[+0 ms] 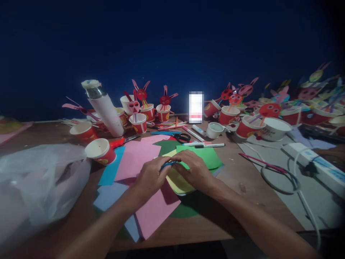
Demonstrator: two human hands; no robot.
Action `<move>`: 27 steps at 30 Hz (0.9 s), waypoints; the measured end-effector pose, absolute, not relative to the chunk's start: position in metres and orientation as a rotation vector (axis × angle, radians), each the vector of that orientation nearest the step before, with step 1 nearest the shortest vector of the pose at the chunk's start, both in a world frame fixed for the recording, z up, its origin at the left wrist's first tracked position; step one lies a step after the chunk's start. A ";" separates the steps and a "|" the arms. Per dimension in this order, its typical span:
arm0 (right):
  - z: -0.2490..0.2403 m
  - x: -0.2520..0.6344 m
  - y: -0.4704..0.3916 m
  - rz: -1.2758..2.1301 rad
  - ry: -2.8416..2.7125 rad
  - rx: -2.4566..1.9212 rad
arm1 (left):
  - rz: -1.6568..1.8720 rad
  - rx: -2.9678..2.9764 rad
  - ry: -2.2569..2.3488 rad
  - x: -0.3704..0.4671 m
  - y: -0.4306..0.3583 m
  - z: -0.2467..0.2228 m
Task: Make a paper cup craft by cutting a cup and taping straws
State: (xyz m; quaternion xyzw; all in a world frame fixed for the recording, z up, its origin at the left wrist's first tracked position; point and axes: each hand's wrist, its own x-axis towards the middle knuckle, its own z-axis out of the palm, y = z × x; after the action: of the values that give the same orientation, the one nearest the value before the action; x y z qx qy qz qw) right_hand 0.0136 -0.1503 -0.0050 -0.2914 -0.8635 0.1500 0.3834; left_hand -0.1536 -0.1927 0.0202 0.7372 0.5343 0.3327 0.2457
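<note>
My left hand (151, 174) is closed on a slim blue object (168, 164), which looks like a short stick or strip. Its exact kind is hidden by the fingers. My right hand (196, 171) meets the left at the fingertips, its fingers bent and pinched around the far end of the same object. Below both hands lie sheets of yellow paper (179, 183), pink paper (159, 208) and green paper (210, 156). Light-blue paper (111, 197) shows at the left of the pile.
Markers (210, 145), black scissors (183, 137) and a small white cup (215, 130) lie beyond the paper. Red paper cups (101, 151) with rabbit-faced sticks line the back. A thermos (106, 111) and plastic bag (45, 183) stand left; a power strip (320, 169) lies right.
</note>
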 end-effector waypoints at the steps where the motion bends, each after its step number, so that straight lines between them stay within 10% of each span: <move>1: -0.006 0.013 -0.151 0.399 -2.184 -0.757 | 0.924 2.010 1.452 -0.153 -0.192 0.020; 27: 0.002 0.018 -0.149 0.783 -2.255 -1.062 | 0.956 1.503 1.454 -0.159 -0.184 0.013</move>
State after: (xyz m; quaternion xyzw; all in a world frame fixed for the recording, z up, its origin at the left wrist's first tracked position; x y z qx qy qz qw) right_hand 0.0182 -0.1493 0.0021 -0.3923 -0.8332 0.2891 0.2614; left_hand -0.1593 -0.1836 0.0127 0.5966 0.5770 0.3794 0.4090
